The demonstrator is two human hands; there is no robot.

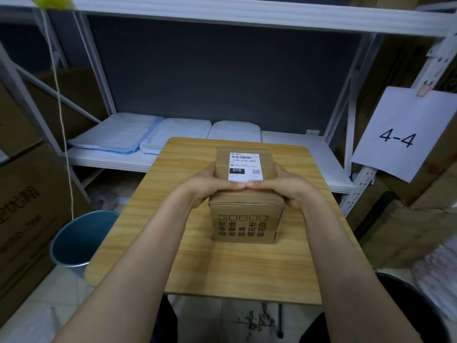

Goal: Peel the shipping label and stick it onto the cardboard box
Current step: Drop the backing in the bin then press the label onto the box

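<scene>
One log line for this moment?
label: stuck on box top | left hand, right hand: pressing near edge | box: on table

We see the brown cardboard box (246, 219) standing upright mid-desk, toward the far edge, the white shipping label (244, 167) stuck flat on its top.

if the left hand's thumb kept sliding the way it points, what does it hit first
The left hand thumb points right along the shipping label's near edge; it already touches the right hand's thumb tip, so that comes first.
</scene>
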